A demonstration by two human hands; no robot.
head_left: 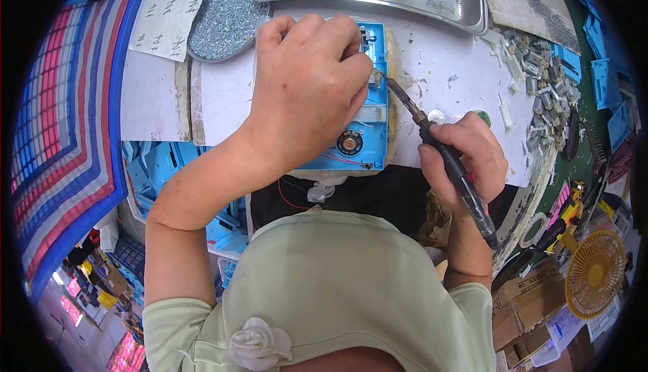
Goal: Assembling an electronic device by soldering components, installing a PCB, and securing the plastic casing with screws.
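Observation:
A blue plastic housing (378, 125) lies on the worktable in front of me, with a round speaker (349, 142) and thin red wires inside it. Over its upper left part is my left hand (310, 75), its fingers bent together; what they pinch is hidden behind the hand. My right hand (476, 152) grips a soldering iron (462, 186) by its black handle. The iron slants up to the left, its tip close to a small metal part (375, 79) in the housing. Whether the tip touches that part I cannot tell.
A grey bowl (221, 57) of small screws stands at the far left beside a written-on sheet (165, 17). Behind the housing is a steel tray (405, 13) with springs. Small motors (540, 88) are heaped at the right. More blue housings (165, 163) sit at lower left, a yellow fan (594, 274) lower right.

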